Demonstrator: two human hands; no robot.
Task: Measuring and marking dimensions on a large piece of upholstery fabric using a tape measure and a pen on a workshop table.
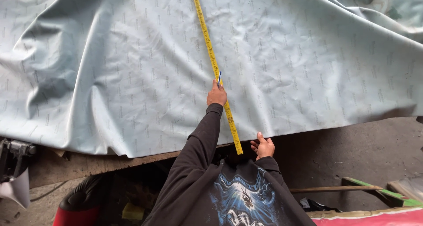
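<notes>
A large pale blue-grey sheet [110, 67] with faint printed rows lies spread over a work surface. A yellow measuring tape [207, 36] runs across it, from the top of the view down to the sheet's near edge. My left hand [216, 95] reaches out over the sheet. It holds a blue pen [219, 77] with the tip against the tape. My right hand [263, 146] rests at the sheet's near edge with its fingers spread, just right of the tape's end [238, 150]. It grips nothing. Dark sleeves cover both arms.
A worn wooden table edge [88, 164] shows under the sheet. Grey concrete floor [352, 146] lies to the right, with a green-edged wooden frame [379, 191] and a red board [374, 218]. A red and black cylinder [79, 208] and a metal tool [15, 153] sit lower left.
</notes>
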